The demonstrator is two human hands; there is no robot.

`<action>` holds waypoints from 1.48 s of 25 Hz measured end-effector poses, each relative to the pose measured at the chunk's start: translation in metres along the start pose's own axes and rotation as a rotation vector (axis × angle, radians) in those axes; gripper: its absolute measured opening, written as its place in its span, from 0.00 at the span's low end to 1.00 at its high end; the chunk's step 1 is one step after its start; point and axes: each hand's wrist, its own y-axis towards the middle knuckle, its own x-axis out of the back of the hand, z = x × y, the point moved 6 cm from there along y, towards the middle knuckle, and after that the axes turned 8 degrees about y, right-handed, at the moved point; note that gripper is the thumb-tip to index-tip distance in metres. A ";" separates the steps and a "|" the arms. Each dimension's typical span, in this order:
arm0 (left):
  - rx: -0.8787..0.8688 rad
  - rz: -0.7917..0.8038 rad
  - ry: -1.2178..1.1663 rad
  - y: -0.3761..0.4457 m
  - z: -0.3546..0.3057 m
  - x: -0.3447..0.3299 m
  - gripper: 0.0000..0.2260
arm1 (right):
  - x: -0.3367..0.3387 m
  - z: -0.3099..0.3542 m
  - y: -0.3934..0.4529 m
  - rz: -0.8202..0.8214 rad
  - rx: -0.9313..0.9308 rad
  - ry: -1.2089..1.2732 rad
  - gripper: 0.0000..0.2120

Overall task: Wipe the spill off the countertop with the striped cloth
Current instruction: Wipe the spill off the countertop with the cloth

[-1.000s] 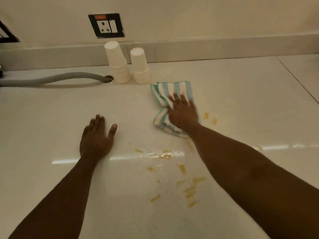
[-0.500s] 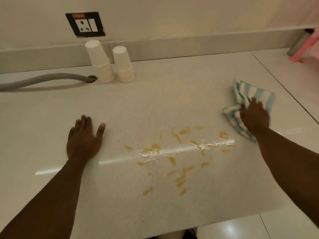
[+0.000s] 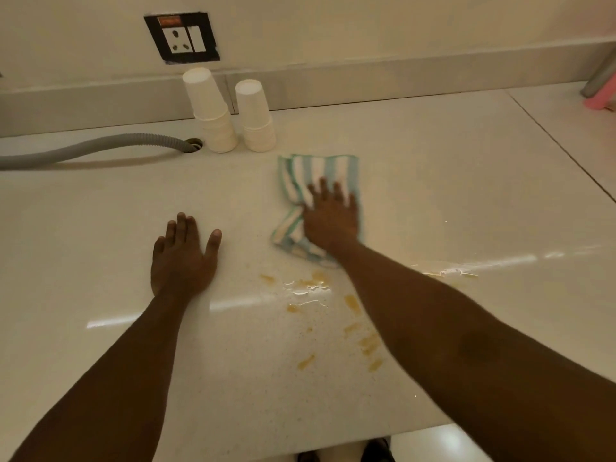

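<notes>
I can read no text, label, brand or number anywhere in front of me. The wall socket plate [image 3: 181, 38] has an orange patch at its top, too blurred to make out. The 2 stacks of paper cups [image 3: 213, 110] are plain white, and the striped cloth [image 3: 316, 175] carries no lettering.

We note two stacks of inverted paper cups [image 3: 230, 115] by the backsplash, left stack leaning. A grey hose [image 3: 93, 150] enters a hole beside them. Socket [image 3: 182, 37] on the wall above. A pink item [image 3: 601, 98] at far right, partly cut off.
</notes>
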 end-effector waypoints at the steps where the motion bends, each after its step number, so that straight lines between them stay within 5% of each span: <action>1: 0.000 -0.007 -0.004 0.000 0.000 0.000 0.37 | -0.012 0.028 -0.007 0.049 0.078 0.002 0.26; 4: 0.000 -0.024 -0.032 0.002 0.001 0.000 0.33 | -0.036 0.081 -0.032 0.206 0.302 0.004 0.26; 8: -0.007 -0.019 -0.041 0.001 0.001 0.000 0.35 | -0.017 0.040 -0.021 0.182 0.353 -0.079 0.26; 18: 0.013 0.014 -0.161 0.002 0.008 -0.001 0.37 | 0.089 -0.239 -0.028 -0.099 -0.167 -0.018 0.25; 23: -0.035 0.011 -0.113 -0.028 0.023 -0.001 0.39 | 0.114 -0.314 -0.092 -0.236 -0.485 0.034 0.25; 28: -0.012 0.016 -0.035 -0.052 0.025 -0.003 0.41 | 0.092 -0.274 -0.099 -0.253 -0.647 0.099 0.26; 37: 0.001 -0.001 -0.021 -0.053 0.020 0.000 0.36 | 0.020 -0.079 -0.006 -0.037 -0.248 0.071 0.27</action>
